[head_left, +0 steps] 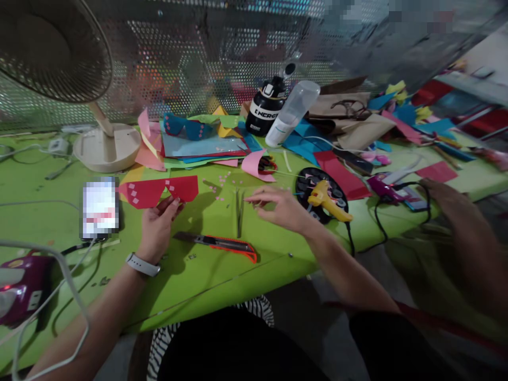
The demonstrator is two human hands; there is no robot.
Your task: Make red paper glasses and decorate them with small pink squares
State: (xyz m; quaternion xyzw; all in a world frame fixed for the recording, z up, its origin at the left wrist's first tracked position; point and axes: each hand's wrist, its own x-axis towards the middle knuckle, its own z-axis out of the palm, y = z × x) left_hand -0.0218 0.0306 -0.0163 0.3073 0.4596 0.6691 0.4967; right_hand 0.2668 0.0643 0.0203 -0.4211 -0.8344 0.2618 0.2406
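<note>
My left hand (159, 225), with a white wristband below it, pinches the lower edge of red paper glasses (146, 191). Small pale pink squares show on both ends of their front. My right hand (280, 206) is above the table with fingers stretched to the left, and I see nothing in it. Just left of its fingertips are metal tweezers (238, 214), points away from me. Small pink paper bits (222, 182) are scattered beyond them. An orange-edged box cutter (222, 243) lies nearer to me, its blade end toward my left hand.
A yellow glue gun (325, 200) rests on a black round tray (304, 182) at right. Behind stand a black bottle (262, 108), a clear bottle (293, 114) and blue paper glasses (186, 127). Left are a fan (107, 145), a phone (99, 206) and cables. Another person's arm (460, 222) reaches in at right.
</note>
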